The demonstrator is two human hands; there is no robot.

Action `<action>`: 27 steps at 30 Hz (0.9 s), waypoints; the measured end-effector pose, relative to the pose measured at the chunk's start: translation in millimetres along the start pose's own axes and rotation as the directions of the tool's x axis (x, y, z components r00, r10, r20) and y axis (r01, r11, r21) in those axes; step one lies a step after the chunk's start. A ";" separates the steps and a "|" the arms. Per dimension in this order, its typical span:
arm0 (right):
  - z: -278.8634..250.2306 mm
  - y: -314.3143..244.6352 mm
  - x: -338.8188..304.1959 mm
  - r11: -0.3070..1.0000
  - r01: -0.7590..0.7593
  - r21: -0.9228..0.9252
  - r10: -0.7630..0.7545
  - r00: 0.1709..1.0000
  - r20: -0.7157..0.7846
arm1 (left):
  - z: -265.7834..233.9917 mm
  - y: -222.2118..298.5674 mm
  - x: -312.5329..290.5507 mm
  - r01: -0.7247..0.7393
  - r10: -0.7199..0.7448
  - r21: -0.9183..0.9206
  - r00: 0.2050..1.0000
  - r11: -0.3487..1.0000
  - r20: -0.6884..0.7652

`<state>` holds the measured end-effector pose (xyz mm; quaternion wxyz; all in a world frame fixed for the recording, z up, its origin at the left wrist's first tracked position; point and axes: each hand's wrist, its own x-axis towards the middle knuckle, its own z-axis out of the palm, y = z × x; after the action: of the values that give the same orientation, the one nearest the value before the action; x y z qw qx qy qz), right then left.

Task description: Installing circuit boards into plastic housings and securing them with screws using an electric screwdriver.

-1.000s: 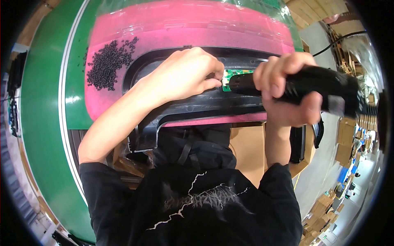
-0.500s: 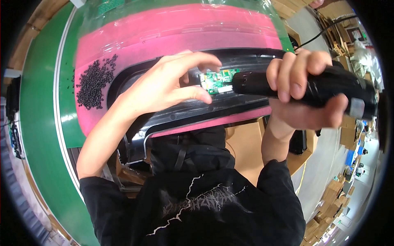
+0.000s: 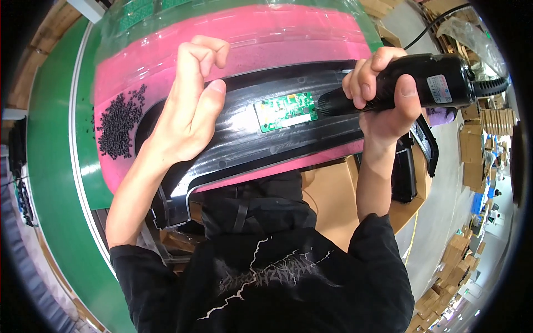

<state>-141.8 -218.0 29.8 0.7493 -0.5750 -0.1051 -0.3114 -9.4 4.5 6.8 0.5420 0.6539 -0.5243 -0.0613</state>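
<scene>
Green circuit board (image 3: 286,111) lies flat, slightly slanted, inside a long black curved plastic panel (image 3: 239,150), toward its middle. Board is between the two hands, touched by the fingers of neither.

Right hand (image 3: 383,119) to the right of the board: fingers closed around the barrel of a black power driver (image 3: 425,80), thumb along the near side. Driver held roughly level, its narrow ribbed end pointing left, just beside the board's right edge; whether it touches cannot be told. Corded end points right.

Left hand (image 3: 187,122) to the left of the board, above the panel's left part. Fingers half curled, thumb standing apart from them with a clear gap; nothing seen in that gap. Thumb tip is the part nearest the board, apart from it. Cannot tell whether anything small sits inside the curl.

Panel rests on a pink mat (image 3: 294,33). Left of the panel, on the mat, a loose heap of small black pieces (image 3: 117,127). Beyond, green tabletop (image 3: 50,139). Cardboard box (image 3: 333,194) below the panel's near edge.
</scene>
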 end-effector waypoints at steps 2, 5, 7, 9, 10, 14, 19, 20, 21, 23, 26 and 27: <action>6.0 -2.7 -1.0 0.976 -0.054 -0.212 0.052 0.999 -0.016 | 0.5 0.0 1.6 -0.005 0.006 0.010 0.999 1.000 -0.045; 1.5 0.8 0.3 0.976 -0.071 -0.205 0.076 0.997 0.014 | 0.5 -0.8 0.3 0.021 -0.017 0.064 0.998 0.998 -0.054; 3.0 2.4 1.4 0.986 -0.088 -0.140 0.089 0.996 0.006 | 3.6 2.9 0.4 0.031 -0.034 -0.033 0.996 0.999 -0.085; 4.2 4.1 1.3 0.989 -0.102 -0.111 0.101 0.995 -0.018 | 4.4 6.8 0.6 0.056 -0.062 -0.054 0.992 0.997 -0.110; 4.3 4.4 2.1 0.988 -0.107 -0.115 0.106 0.994 -0.016 | 5.6 8.2 1.8 0.054 -0.063 -0.066 0.989 0.996 -0.131; 14.3 2.3 2.2 0.988 -0.066 -0.139 0.057 0.996 -0.065 | -4.7 11.0 7.6 0.085 -0.066 0.097 0.980 0.992 -0.188; 2.4 -2.8 15.1 0.988 -0.156 -0.024 0.143 0.949 -0.280 | -40.4 16.2 4.6 0.223 -0.410 0.631 0.897 0.743 0.166; -1.1 -3.8 21.0 0.972 -0.223 0.075 0.235 0.894 -0.381 | -43.3 11.6 -1.9 0.136 -0.398 0.706 0.891 0.695 0.220; -7.8 -6.6 26.5 0.944 -0.280 0.173 0.329 0.818 -0.472 | -43.0 5.9 -7.2 0.039 -0.387 0.763 0.878 0.646 0.283; -31.8 8.0 35.8 0.880 -0.214 0.424 0.412 0.788 -0.458 | -36.5 7.1 -10.3 0.082 -0.399 0.791 0.892 0.607 0.214; -24.9 -3.5 33.1 0.887 -0.244 0.392 0.419 0.782 -0.461 | -37.6 6.4 -10.4 0.024 -0.371 0.755 0.881 0.655 0.294; -25.2 -11.5 26.8 0.879 -0.278 0.387 0.437 0.794 -0.422 | -38.4 7.8 -11.0 -0.018 -0.361 0.751 0.869 0.661 0.338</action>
<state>-132.5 -252.3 44.8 0.8755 -0.3618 0.1567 -0.2795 5.8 38.7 23.0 0.0853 0.8290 -0.5504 -0.0515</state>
